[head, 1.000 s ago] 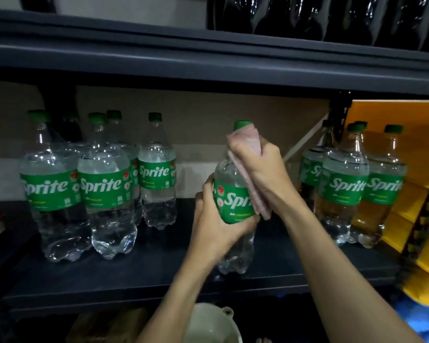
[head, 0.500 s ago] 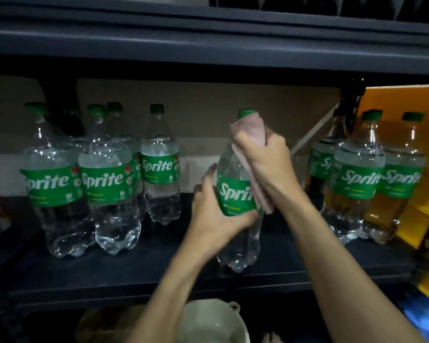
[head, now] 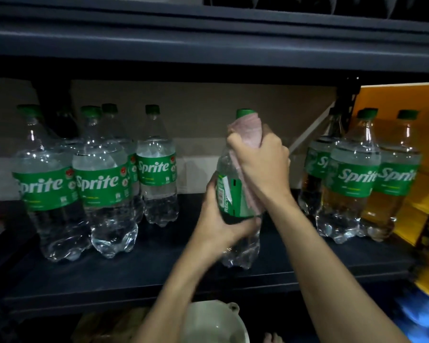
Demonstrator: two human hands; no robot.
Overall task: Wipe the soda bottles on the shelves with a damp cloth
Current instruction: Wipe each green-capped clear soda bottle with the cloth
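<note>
One bottle (head: 234, 199) upright, cap (head: 245, 113) up

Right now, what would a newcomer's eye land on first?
The Sprite bottle at mid-shelf: the left hand grips its label, the right hand holds a pink cloth round its neck. More Sprite bottles flank it on the dark shelf: a left cluster and a right cluster.

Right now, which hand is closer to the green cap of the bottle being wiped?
Right. The right hand wraps the pink cloth around the bottle just under the green cap; the left hand grips it lower, around its middle.
</note>
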